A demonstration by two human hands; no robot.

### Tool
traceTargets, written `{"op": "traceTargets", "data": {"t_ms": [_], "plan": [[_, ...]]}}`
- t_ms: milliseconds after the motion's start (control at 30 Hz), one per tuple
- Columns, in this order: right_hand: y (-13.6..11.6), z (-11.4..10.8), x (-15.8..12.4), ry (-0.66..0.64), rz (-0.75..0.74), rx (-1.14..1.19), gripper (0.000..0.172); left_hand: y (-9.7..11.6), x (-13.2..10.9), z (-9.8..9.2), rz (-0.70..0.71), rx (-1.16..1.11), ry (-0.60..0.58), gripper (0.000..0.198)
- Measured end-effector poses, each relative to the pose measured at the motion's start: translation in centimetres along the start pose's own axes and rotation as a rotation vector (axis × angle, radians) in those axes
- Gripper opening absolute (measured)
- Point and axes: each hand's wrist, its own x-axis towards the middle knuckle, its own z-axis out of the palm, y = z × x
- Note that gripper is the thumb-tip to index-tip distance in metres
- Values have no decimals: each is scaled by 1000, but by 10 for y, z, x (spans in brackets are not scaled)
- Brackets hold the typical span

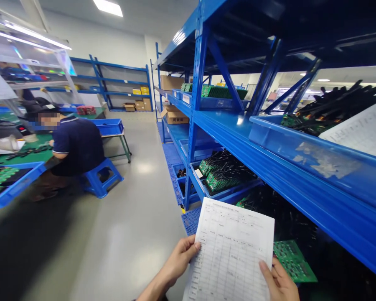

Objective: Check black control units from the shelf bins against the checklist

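A printed paper form [232, 251] with a table of rows is held up in front of me at the bottom of the view. My left hand [178, 261] grips its left edge, thumb on the front. My right hand [277, 280] holds its right lower edge, and the same hand also holds a green circuit board [293, 261] behind the sheet. Both hands are close to the blue metal shelving [269, 167] on my right.
Blue trays [301, 150] of green circuit boards with black wires fill the shelves. Cardboard boxes [175, 115] stand further down the rack. A person in a dark shirt sits on a blue stool [100, 179] at a green workbench [25, 156] on the left. Grey floor runs between.
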Motion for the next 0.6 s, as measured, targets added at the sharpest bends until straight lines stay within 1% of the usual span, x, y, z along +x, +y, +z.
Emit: {"op": "traceTargets", "data": {"t_ms": [100,167,267,333,400,467,500,533,600], "plan": [[11,5,3,-47,-4,-4,57,-2,0,-6,-46,31,-3,61],[21,9,6,-131,-45,-67,57,-7,2,-15,-77,62,28,64],[37,14,14,-302,-139,-266,61,-19,6,-41,-105,120,160,67],[47,15,20,-350,-177,-423,63,-26,6,-67,-112,167,287,71],[58,11,26,-305,-211,-568,59,-32,2,-98,-124,230,437,81],[71,3,32,-215,-267,-731,52,-36,-6,-128,-139,315,609,88],[77,-1,35,-169,-285,-817,49,-38,-11,-142,-151,359,684,88],[82,-6,38,-127,-290,-898,46,-40,-17,-155,-164,401,735,86],[92,-13,42,-70,-267,-1027,41,-47,-28,-176,-196,470,785,75]]}}
